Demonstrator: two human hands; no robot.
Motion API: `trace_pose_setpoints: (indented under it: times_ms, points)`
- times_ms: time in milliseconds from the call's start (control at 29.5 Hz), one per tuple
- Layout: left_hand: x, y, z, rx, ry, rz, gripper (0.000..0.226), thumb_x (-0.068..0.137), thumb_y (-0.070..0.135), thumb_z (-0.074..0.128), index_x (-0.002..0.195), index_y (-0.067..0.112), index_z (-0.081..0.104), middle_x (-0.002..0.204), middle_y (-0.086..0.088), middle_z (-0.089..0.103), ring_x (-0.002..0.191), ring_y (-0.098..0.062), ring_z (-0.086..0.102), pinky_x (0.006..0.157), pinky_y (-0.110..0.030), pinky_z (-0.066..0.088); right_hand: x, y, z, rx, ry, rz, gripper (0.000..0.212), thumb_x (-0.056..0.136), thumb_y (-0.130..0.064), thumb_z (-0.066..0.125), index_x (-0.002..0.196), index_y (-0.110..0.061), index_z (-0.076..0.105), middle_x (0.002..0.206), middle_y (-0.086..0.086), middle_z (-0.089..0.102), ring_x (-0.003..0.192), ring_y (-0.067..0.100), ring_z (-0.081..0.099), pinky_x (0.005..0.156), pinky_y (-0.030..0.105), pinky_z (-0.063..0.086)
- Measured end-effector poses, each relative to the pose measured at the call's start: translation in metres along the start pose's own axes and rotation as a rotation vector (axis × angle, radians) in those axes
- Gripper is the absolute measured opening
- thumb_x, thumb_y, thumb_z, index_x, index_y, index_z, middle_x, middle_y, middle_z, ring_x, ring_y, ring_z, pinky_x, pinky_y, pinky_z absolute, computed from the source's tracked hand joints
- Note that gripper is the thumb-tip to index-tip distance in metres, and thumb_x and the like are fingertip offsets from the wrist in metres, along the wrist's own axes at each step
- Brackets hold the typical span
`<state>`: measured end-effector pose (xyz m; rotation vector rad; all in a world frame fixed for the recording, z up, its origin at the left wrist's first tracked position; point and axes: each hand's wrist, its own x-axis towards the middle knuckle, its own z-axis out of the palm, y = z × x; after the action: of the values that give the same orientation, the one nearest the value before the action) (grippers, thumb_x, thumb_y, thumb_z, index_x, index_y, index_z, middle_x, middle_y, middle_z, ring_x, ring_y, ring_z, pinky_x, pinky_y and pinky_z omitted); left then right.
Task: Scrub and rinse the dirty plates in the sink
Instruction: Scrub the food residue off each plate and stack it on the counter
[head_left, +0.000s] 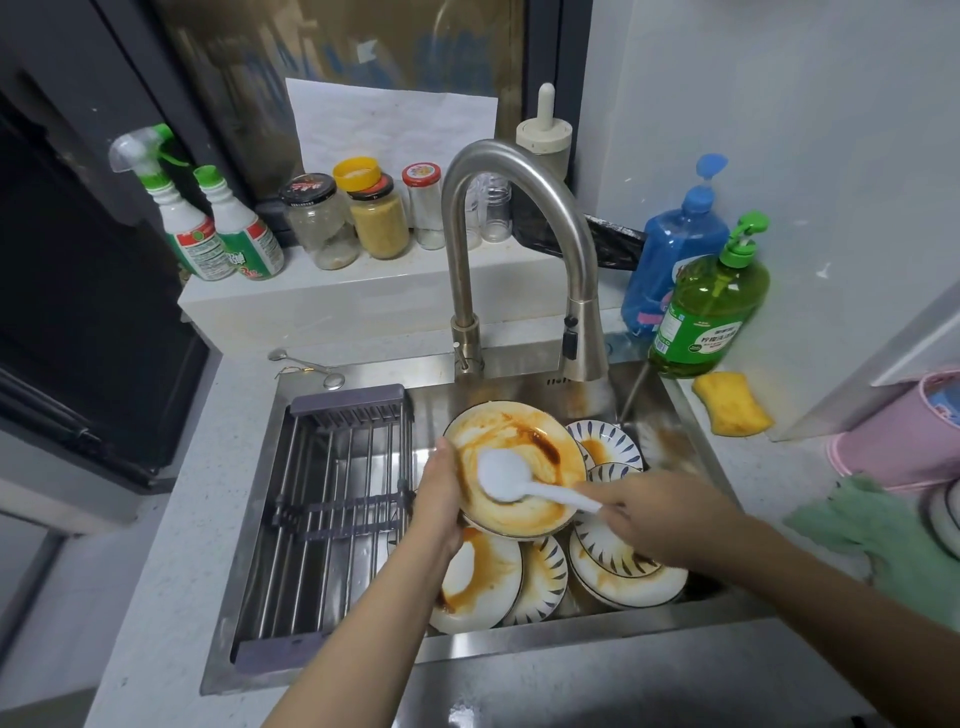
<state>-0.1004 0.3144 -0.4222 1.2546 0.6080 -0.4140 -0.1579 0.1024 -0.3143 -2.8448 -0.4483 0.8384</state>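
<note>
Left hand (441, 499) grips the rim of a sauce-smeared plate (511, 467) tilted over the sink (519, 644); right hand (660, 512) pinches a white brush (506, 475) against it; best to scrub in firm circles toward that dark streak, keeping the plate steady above the stacked plates (618, 561).

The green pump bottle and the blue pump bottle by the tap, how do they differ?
The green pump bottle holds yellow-green liquid and stands in front, nearer the sink; the blue pump bottle holds blue liquid and stands behind, partly hidden. The green one's pump is green, the blue one's blue. Both stand upright on the counter right of the faucet.
</note>
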Motion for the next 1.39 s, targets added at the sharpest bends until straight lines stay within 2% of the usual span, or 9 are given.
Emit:
trace_pose_setpoints:
  times_ms: [102,238,373,509,747,984,1154,1290,1392]
  points:
    - [0.005,0.003,-0.004,0.070,0.054,0.052,0.050,0.102,0.053,0.024,0.105,0.021,0.063,0.104,-0.007,0.070,0.096,-0.023,0.067,0.077,-0.037,0.056,-0.003,-0.012,0.002,-0.028,0.030,-0.057,0.043,0.101,-0.030,0.031,0.143,-0.043,0.035,0.071,-0.011,0.047,0.061,0.004,0.043,0.059,0.021,0.039]
    - [0.013,0.003,-0.018,0.118,0.073,0.105,0.055,0.100,0.055,0.024,0.120,0.021,0.061,0.114,-0.005,0.069,0.103,-0.019,0.066,0.076,-0.032,0.055,-0.003,0.013,-0.016,-0.151,0.012,0.094,0.041,0.100,-0.029,0.032,0.136,-0.044,0.044,0.075,-0.011,0.052,0.071,0.006,0.054,0.067,0.022,0.050]
    - [0.008,0.001,-0.012,0.123,0.038,0.057,0.051,0.102,0.053,0.024,0.114,0.021,0.063,0.106,-0.003,0.071,0.096,-0.016,0.067,0.064,-0.026,0.053,0.012,0.003,-0.012,-0.149,0.157,0.109,0.039,0.102,-0.027,0.029,0.137,-0.037,0.043,0.083,-0.007,0.058,0.058,0.005,0.050,0.050,0.018,0.043]
    - [0.012,0.002,-0.013,0.145,0.079,0.083,0.058,0.097,0.062,0.027,0.116,0.020,0.063,0.112,-0.005,0.069,0.101,-0.020,0.066,0.084,-0.034,0.054,0.002,-0.006,-0.002,-0.116,0.106,-0.043,0.041,0.101,-0.033,0.031,0.139,-0.045,0.038,0.074,-0.009,0.052,0.058,0.004,0.042,0.055,0.023,0.042]
    - [0.009,0.004,-0.015,0.175,0.007,0.064,0.057,0.100,0.056,0.024,0.118,0.018,0.063,0.109,-0.008,0.071,0.100,-0.020,0.068,0.076,-0.030,0.056,0.015,0.010,-0.015,-0.138,0.183,0.111,0.039,0.102,-0.029,0.031,0.137,-0.043,0.041,0.071,-0.009,0.050,0.060,0.006,0.049,0.053,0.020,0.042]
    - [0.024,0.003,-0.025,0.177,0.030,0.066,0.074,0.080,0.076,0.030,0.121,0.024,0.062,0.116,-0.007,0.069,0.105,-0.025,0.066,0.093,-0.049,0.052,0.000,0.012,-0.017,-0.109,0.039,0.023,0.040,0.099,-0.034,0.036,0.135,-0.050,0.041,0.071,-0.011,0.052,0.065,0.005,0.050,0.059,0.020,0.043]
    - [0.013,0.005,-0.017,0.233,-0.013,0.087,0.057,0.099,0.058,0.024,0.115,0.020,0.065,0.108,-0.008,0.072,0.100,-0.023,0.069,0.089,-0.042,0.055,0.015,0.015,-0.016,-0.197,0.203,0.120,0.040,0.102,-0.033,0.030,0.139,-0.048,0.037,0.076,-0.008,0.052,0.066,0.008,0.051,0.053,0.022,0.037]
    - [0.010,0.005,-0.015,0.240,-0.011,0.063,0.059,0.100,0.057,0.022,0.110,0.018,0.066,0.104,-0.009,0.072,0.099,-0.024,0.068,0.087,-0.041,0.055,0.008,0.003,-0.011,-0.120,0.107,-0.028,0.040,0.101,-0.037,0.033,0.138,-0.051,0.036,0.068,-0.011,0.048,0.059,0.004,0.045,0.056,0.022,0.038]
    - [0.010,0.004,-0.024,0.180,-0.052,0.044,0.064,0.097,0.061,0.022,0.120,0.017,0.062,0.109,-0.009,0.072,0.104,-0.026,0.067,0.093,-0.048,0.053,0.003,0.016,-0.021,-0.122,0.061,0.034,0.039,0.100,-0.035,0.036,0.136,-0.051,0.040,0.079,-0.010,0.058,0.074,0.008,0.058,0.063,0.023,0.047]
